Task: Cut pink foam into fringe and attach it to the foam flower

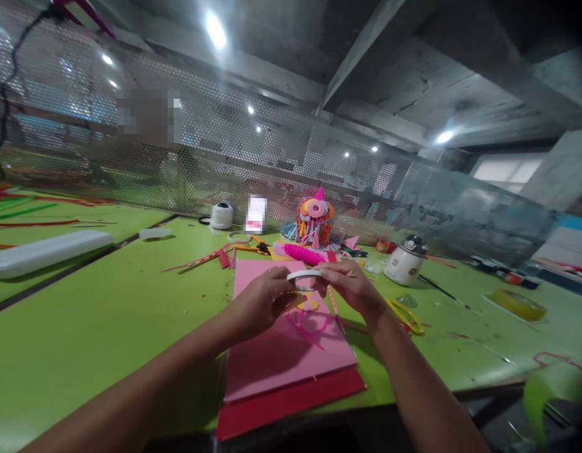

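Above the pink sheet (285,371), a narrow white roll of tape (304,274) is held between my two hands. My left hand (267,292) grips its left side, with a small yellowish piece under the fingers that I cannot make out clearly. The fingertips of my right hand (345,283) pinch the roll's right edge. Beneath the hands, thin pink strips (314,327) and a yellow cut-out (310,305) rest on the pink sheet. A red sheet (291,402) sticks out below it at the table's near edge.
Scissors with yellow handles (413,321) lie right of the sheets. Behind stand a tasselled paper figure (315,217), a white thread spool (221,216), a lit phone (256,214) and a white bottle (406,261). A long white case (50,251) is at left, a yellow tape roll (517,305) at right.
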Motion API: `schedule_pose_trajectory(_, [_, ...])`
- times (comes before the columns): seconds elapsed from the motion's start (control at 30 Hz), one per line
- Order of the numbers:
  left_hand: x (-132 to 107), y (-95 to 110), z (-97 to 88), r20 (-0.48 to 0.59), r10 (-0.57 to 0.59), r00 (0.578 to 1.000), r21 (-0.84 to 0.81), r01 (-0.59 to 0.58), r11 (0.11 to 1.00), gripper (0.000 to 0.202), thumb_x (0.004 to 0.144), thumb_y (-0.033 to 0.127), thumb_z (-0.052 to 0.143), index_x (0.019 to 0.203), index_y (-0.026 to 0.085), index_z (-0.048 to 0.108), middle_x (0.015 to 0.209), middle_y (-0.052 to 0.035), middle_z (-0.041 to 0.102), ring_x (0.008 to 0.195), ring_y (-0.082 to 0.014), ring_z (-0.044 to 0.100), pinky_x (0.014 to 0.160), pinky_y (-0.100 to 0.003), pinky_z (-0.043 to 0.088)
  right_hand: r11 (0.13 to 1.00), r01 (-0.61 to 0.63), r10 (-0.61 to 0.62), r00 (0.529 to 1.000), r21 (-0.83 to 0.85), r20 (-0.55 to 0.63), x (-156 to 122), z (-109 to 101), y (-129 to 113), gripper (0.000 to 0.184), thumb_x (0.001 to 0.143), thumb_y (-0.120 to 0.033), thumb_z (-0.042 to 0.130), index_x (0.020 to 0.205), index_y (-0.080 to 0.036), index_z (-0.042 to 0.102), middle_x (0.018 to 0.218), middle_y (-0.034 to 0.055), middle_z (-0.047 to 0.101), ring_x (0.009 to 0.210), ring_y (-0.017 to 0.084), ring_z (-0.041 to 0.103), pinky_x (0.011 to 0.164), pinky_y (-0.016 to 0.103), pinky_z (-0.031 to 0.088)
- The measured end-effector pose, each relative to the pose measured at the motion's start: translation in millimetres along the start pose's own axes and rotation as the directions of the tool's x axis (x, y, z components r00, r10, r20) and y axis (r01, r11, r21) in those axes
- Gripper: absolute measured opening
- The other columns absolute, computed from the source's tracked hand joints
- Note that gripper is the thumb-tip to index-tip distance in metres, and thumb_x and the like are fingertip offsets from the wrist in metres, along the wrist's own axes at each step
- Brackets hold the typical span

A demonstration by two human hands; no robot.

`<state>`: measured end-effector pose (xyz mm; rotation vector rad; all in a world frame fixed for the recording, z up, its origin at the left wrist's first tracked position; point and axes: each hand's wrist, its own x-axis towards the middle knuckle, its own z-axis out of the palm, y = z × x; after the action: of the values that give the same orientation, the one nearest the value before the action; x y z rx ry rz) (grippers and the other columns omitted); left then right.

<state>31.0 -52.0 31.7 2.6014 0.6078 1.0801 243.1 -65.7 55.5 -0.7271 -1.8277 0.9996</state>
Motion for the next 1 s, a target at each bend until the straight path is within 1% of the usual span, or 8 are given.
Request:
schedule_pose_trajectory(0.13, [-0.1,2.0,3.1,0.005,0.052,0.999,0.1,-0.053,0.994,0.026,0.089,0.023,0.04,0.078,0.012,0.061,0.078,-0.0071,0.051,0.074,-0.0151,0.045,0.064,-0.029,0.039,0.989,-0.01,0.018,0.999,-0.148,0.051,-0.3,2.2,-4.9,0.025,0.085,-0.028,0.051,0.076,-0.013,0.068,0.063,0.001,0.055,0.058,0.011,0.049,0.058,0.026,0.037])
schedule_pose_trajectory(0.23, [0.6,2.4,4.3,0.01,0.04,0.999,0.092,-0.041,0.995,0.024,0.088,0.023,0.042,0.081,0.012,0.062,0.082,-0.0081,0.052,0.078,-0.0164,0.047,0.067,-0.03,0.041,0.983,-0.013,0.017,1.0,-0.185,0.022,-0.5,3.8,-7.0,0.019,0.082,-0.027,0.055,0.082,-0.014,0.07,0.062,-0.0006,0.053,0.056,0.009,0.046,0.054,0.024,0.034])
schedule_pose_trajectory(0.33, [1.6,1.0,3.0,0.024,-0.021,0.999,-0.004,0.021,1.0,0.021,0.085,0.023,0.047,0.079,0.014,0.064,0.094,-0.0105,0.053,0.087,-0.0184,0.05,0.073,-0.033,0.043,0.999,-0.023,0.02,0.998,-0.048,-0.066,-0.7,3.9,-4.4,0.016,0.078,-0.024,0.059,0.085,-0.015,0.07,0.062,-0.0003,0.055,0.054,0.009,0.045,0.053,0.024,0.034])
schedule_pose_trajectory(0.47, [2.8,-1.3,-2.1,0.117,-0.066,0.991,-0.281,0.097,0.955,0.018,0.082,0.024,0.052,0.072,0.015,0.065,0.106,-0.0106,0.054,0.099,-0.0195,0.052,0.085,-0.035,0.042,0.963,0.051,-0.008,0.987,0.265,-0.162,-0.7,1.6,2.7,0.014,0.078,-0.022,0.056,0.08,-0.015,0.068,0.065,0.0017,0.058,0.056,0.01,0.047,0.055,0.025,0.037])
schedule_pose_trajectory(0.57, [3.2,-1.9,-5.4,0.141,-0.063,0.988,-0.477,0.124,0.87,0.018,0.082,0.024,0.053,0.072,0.015,0.065,0.109,-0.0087,0.056,0.102,-0.0185,0.051,0.092,-0.034,0.038,0.924,0.1,-0.051,0.989,0.37,-0.138,-0.3,-0.6,7.0,0.013,0.076,-0.023,0.058,0.081,-0.016,0.067,0.063,0.0015,0.058,0.057,0.011,0.05,0.057,0.027,0.039])
schedule_pose_trajectory(0.7, [3.1,-1.9,-7.3,0.093,-0.165,0.982,-0.575,0.188,0.796,0.018,0.081,0.027,0.054,0.078,0.015,0.066,0.099,-0.0075,0.057,0.089,-0.0162,0.054,0.082,-0.032,0.042,0.921,0.088,-0.067,0.995,0.38,-0.067,0.8,-4.1,9.9,0.014,0.075,-0.028,0.061,0.079,-0.016,0.067,0.061,0.0026,0.059,0.065,0.017,0.056,0.068,0.035,0.044])
schedule_pose_trajectory(0.87, [4.2,-0.2,-8.8,0.084,-0.126,0.988,-0.32,0.146,0.936,0.021,0.083,0.025,0.05,0.075,0.015,0.067,0.081,-0.0048,0.054,0.073,-0.0127,0.051,0.069,-0.026,0.042,0.954,0.021,-0.03,0.999,0.301,0.025,1.5,-9.6,10.8,0.016,0.076,-0.028,0.06,0.075,-0.014,0.067,0.063,0.0037,0.061,0.059,0.015,0.056,0.065,0.035,0.045])
schedule_pose_trajectory(1.0, [3.8,-0.9,-6.3,0.053,-0.097,0.994,-0.081,0.101,0.992,0.023,0.084,0.023,0.048,0.077,0.014,0.067,0.079,-0.0063,0.053,0.072,-0.0135,0.049,0.064,-0.026,0.041,0.99,-0.003,-0.003,0.999,0.143,0.043,1.3,-9.3,8.5,0.019,0.08,-0.028,0.058,0.081,-0.012,0.068,0.062,0.0029,0.059,0.056,0.013,0.054,0.06,0.03,0.043])
